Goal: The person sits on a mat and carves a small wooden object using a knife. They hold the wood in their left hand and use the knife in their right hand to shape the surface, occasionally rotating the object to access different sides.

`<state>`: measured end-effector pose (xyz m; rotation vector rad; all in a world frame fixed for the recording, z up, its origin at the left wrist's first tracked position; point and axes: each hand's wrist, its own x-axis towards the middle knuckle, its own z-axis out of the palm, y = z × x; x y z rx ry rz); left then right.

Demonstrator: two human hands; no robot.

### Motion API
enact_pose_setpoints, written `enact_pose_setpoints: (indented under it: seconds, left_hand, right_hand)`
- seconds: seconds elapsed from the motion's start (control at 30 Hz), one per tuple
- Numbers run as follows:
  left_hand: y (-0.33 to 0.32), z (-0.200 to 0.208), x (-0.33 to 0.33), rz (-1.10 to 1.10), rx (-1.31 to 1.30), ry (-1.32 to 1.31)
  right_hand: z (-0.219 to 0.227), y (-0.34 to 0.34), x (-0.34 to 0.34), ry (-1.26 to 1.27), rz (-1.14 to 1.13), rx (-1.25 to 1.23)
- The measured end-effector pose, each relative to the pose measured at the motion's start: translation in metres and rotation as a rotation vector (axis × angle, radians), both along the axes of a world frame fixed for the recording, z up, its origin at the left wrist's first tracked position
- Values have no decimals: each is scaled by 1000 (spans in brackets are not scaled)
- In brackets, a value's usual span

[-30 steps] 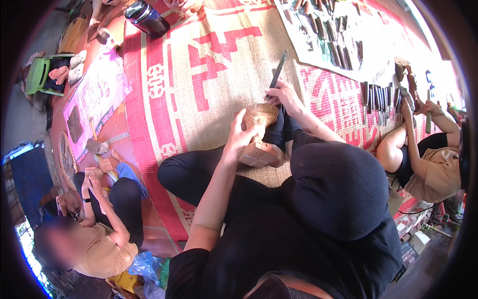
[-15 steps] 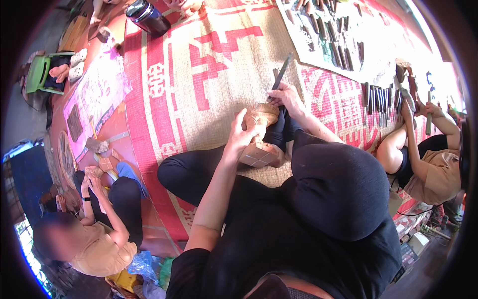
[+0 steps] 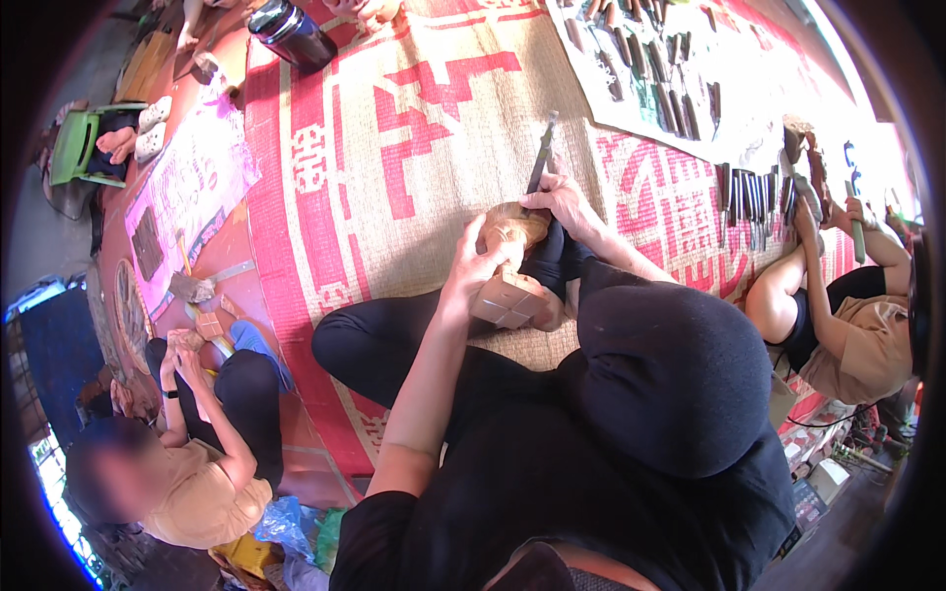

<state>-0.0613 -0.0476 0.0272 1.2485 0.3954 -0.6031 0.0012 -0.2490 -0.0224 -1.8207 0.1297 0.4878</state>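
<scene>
A carved wooden figure [image 3: 514, 229] with a square block base [image 3: 508, 300] lies tilted between my crossed legs. Its base points toward me, with crossing lines marked on its face. My left hand [image 3: 473, 264] grips the figure from the left, thumb and fingers around its narrow middle. In my right hand [image 3: 566, 205] is a slim, dark, flat hand tool [image 3: 543, 156], perhaps a file or chisel. It slants up and away from me, its far tip shiny. The right fingers meet the figure's top edge, and the tool's near end is hidden there.
Woven red-and-cream mat [image 3: 434, 167] lies under me. Rows of carving tools [image 3: 670, 74] rest on a white sheet at far right, more tools [image 3: 754, 202] nearer. Co-workers sit left [image 3: 202, 492] and right [image 3: 867, 345]. A dark jar [image 3: 293, 36] stands far left.
The tool in my right hand has swung to a steeper angle, its tip moving left. My right hand has shifted slightly left and nearer, and the block base has tilted a little.
</scene>
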Motion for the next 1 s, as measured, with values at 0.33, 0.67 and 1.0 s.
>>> enact_pose_setpoints:
  seconds: [0.33, 0.67, 1.0]
  left_hand:
    - [6, 9, 3, -170, 7, -74]
    - [14, 5, -3, -43, -151, 62]
    - [18, 4, -4, -51, -167, 58]
  right_hand:
    - [43, -13, -1, 242, -331, 423]
    - [25, -5, -3, -166, 32, -38]
    - [42, -4, -5, 9, 0, 213]
